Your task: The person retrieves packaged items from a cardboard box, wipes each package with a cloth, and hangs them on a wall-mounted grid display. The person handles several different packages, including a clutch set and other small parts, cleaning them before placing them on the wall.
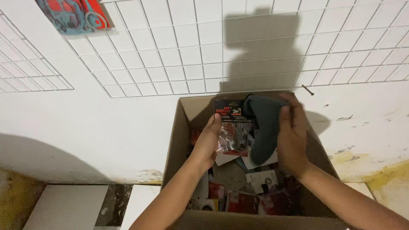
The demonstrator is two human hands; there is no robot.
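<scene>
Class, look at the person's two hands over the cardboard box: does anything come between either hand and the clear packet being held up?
Yes. The left hand grips the packet directly, but the right hand holds a dark grey cloth that lies over the packet's right side, between that hand and the packet.

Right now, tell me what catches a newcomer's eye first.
Centre frame, the left hand holds a clear packet while the right hand presses a grey cloth to it, above an open box of packets. A white wire grid spans the wall behind.
</scene>
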